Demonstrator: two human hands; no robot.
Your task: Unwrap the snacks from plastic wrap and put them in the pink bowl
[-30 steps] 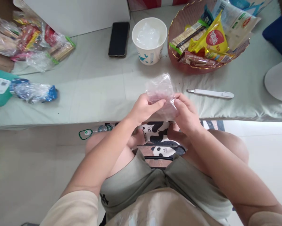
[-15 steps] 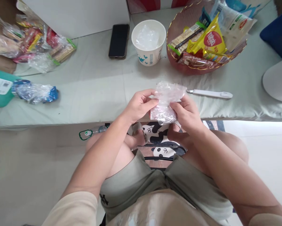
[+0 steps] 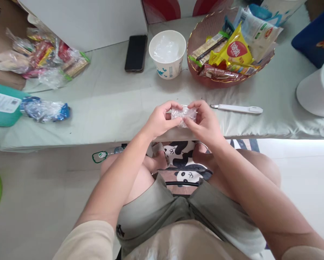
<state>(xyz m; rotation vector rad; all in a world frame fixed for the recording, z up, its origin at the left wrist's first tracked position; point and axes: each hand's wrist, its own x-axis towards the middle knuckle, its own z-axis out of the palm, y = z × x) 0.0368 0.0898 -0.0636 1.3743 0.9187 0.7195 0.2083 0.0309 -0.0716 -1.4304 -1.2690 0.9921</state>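
Between my two hands, just above the front edge of the cloth-covered surface, is a crumpled piece of clear plastic wrap (image 3: 183, 114), bunched into a small bundle. My left hand (image 3: 163, 119) pinches its left side with thumb and fingers. On its right side, my right hand (image 3: 205, 121) grips it the same way, thumb in front and fingers curled behind. To the right of that hand lies a slim white-handled cutter (image 3: 240, 108) with a short metal tip. A white paper cup (image 3: 167, 65) holding clear crumpled plastic stands beyond my hands.
A pink glass bowl (image 3: 216, 80) of packaged snacks sits back right, with a white container (image 3: 315, 90) farther right. A black phone (image 3: 136, 53) lies near a white box (image 3: 88, 21). Wrapped snacks (image 3: 43, 57) and a blue plastic-wrapped item (image 3: 45, 109) are at left.
The plastic wrap, spread out wider before, is now folded into a smaller bundle. My right hand has moved left and up, closer to my left hand. The view has shifted slightly.
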